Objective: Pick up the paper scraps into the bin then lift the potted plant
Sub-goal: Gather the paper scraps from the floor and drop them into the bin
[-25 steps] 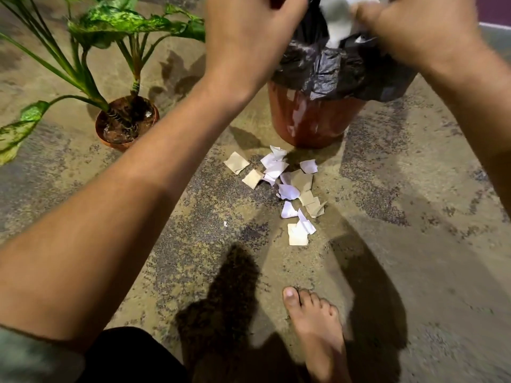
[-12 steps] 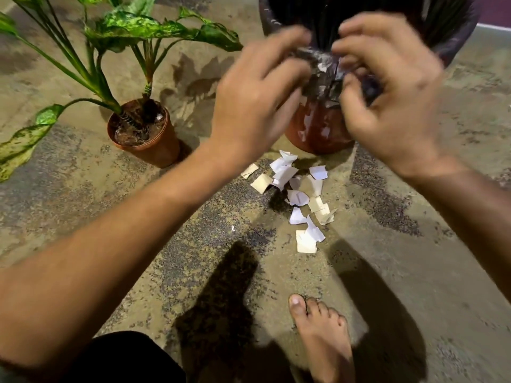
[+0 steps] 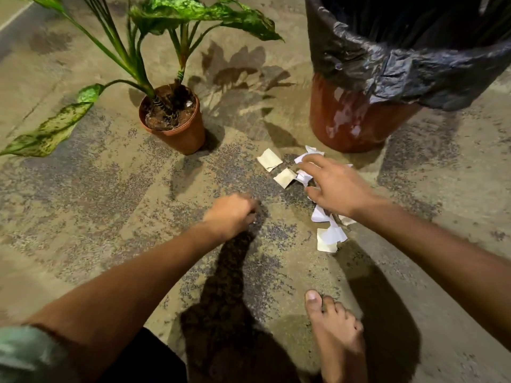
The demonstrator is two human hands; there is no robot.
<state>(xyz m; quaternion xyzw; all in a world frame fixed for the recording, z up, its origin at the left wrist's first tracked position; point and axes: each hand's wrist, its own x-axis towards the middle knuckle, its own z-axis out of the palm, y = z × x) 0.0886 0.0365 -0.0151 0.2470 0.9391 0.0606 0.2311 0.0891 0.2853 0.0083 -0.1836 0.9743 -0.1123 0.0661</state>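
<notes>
Several white and tan paper scraps [image 3: 328, 236] lie on the floor in front of the reddish bin [image 3: 356, 120], which has a black liner. My right hand [image 3: 338, 186] is spread low over the middle of the pile, its fingers touching scraps and hiding some. Two tan scraps [image 3: 269, 160] lie just left of it. My left hand [image 3: 232, 214] is down at the floor to the left of the pile, fingers curled and pinching a tiny white scrap. The potted plant [image 3: 179, 134], in a terracotta pot, stands upright at the back left.
My bare right foot [image 3: 336, 330] stands on the speckled concrete floor [image 3: 96, 194] near the bottom. The plant's long leaves [image 3: 47, 128] spread out to the left and over towards the bin. Arm shadows fall across the floor between my arms.
Both hands have come down from the bin's mouth to the floor. The right now covers the scrap pile and the left has reached the tiny scrap.
</notes>
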